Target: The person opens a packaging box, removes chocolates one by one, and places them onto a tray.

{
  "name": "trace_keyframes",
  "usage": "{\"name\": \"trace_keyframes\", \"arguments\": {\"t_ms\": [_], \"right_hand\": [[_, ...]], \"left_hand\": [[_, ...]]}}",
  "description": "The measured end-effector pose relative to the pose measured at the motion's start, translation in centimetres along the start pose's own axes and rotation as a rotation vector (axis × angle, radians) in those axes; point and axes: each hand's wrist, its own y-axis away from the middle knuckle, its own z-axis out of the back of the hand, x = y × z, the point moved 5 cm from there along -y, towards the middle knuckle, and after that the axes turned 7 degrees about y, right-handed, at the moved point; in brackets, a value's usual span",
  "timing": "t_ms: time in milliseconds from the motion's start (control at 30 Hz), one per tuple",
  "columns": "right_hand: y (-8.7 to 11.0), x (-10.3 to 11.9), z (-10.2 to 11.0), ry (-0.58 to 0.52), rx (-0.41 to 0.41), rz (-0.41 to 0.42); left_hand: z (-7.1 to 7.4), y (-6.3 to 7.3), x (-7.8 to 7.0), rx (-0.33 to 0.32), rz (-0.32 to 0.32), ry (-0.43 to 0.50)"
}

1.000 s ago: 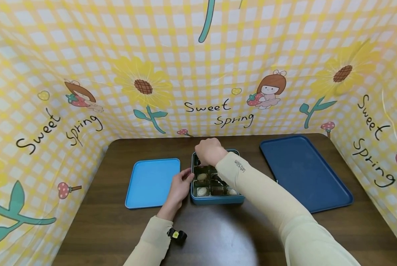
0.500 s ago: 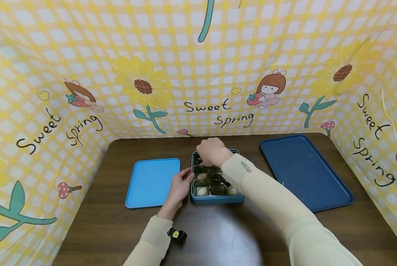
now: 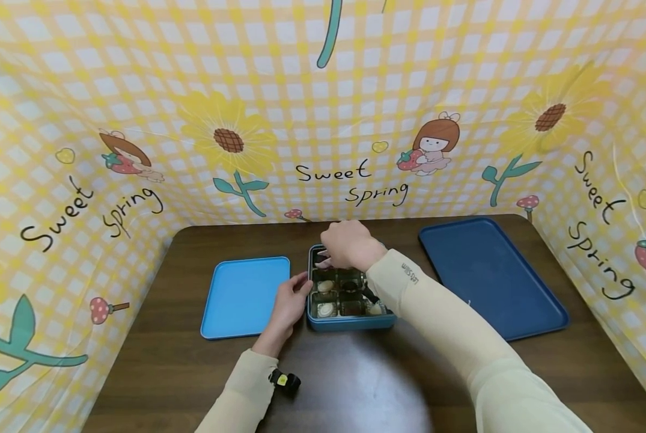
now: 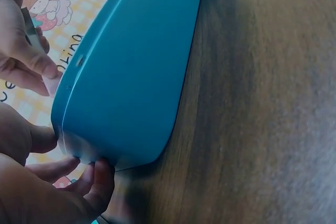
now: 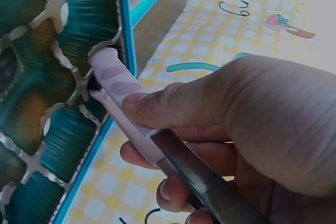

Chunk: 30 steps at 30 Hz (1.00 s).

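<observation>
A blue rectangular box (image 3: pixel 350 323) stands open at the middle of the table, its insert split into small compartments. Pale rounded pieces (image 3: pixel 326 309) lie in some of them. With thumb and fingertips, my left hand (image 3: pixel 289 304) grips the box's left side; in the left wrist view those fingers (image 4: pixel 100 184) bend against the outer wall (image 4: pixel 131 77). Over the far-left compartments, my right hand (image 3: pixel 350 245) holds tongs with pink tips and dark metal arms. The right wrist view has the tongs (image 5: pixel 118 80) slightly apart at a compartment's edge; whether anything lies between the tips, I cannot tell.
A light blue lid-like panel (image 3: pixel 247 297) lies flat left of the box. At the right is a dark blue tray (image 3: pixel 496 276), partly behind the right sleeve (image 3: pixel 441 325). A yellow checked cloth (image 3: pixel 279 90) hangs behind the brown table (image 3: pixel 155 361).
My right hand has shifted slightly to the right above the box, and the pink tips of the tongs show more. My left hand keeps its hold on the box. The head view has turned a little.
</observation>
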Motion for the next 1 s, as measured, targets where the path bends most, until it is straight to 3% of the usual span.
{"name": "trace_keyframes", "arguments": {"t_ms": [500,733,1000], "right_hand": [[2.0,-1.3,1.8,-0.064,-0.022,-0.012],[4.2,-4.3,2.9,-0.090,-0.082,-0.075],[7.6,-9.1,2.5,-0.143,-0.117,-0.188]], "left_hand": [[0.2,0.1,-0.1,0.000,-0.002,0.012],[-0.1,0.0,0.0,0.006,-0.014,0.010],[-0.2,0.0,0.0,-0.002,-0.012,0.020]]}}
